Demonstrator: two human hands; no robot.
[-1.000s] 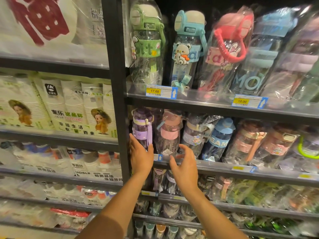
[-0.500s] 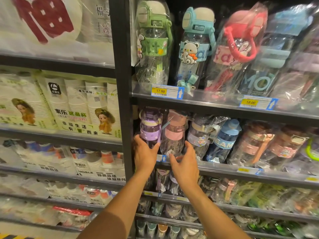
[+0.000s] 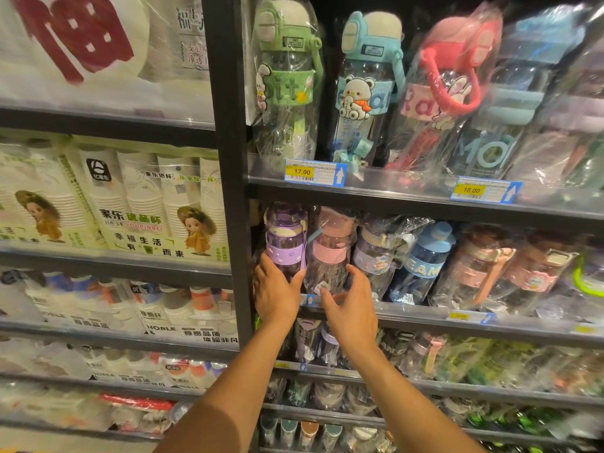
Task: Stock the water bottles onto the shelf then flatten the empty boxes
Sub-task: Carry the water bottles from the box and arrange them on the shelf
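Note:
A purple water bottle [image 3: 285,238] in clear wrap stands at the left end of the middle shelf [image 3: 425,317]. My left hand [image 3: 276,294] holds its lower part, fingers on its left side and thumb on its right. A pink bottle [image 3: 331,246] stands right beside it. My right hand [image 3: 353,307] is spread at this bottle's base, thumb in front and fingers on the right side, touching the wrap. Several more wrapped bottles, among them a blue one [image 3: 425,263], fill the shelf to the right.
The shelf above holds tall green [image 3: 287,76], blue [image 3: 366,86] and pink [image 3: 447,86] bottles behind price tags [image 3: 313,171]. A black upright post [image 3: 228,158] divides this bay from paper cup packs [image 3: 137,204] on the left. Lower shelves are packed with bottles.
Both hands have risen from the shelf's front edge to the bases of the purple and pink bottles. My left thumb now wraps the purple bottle.

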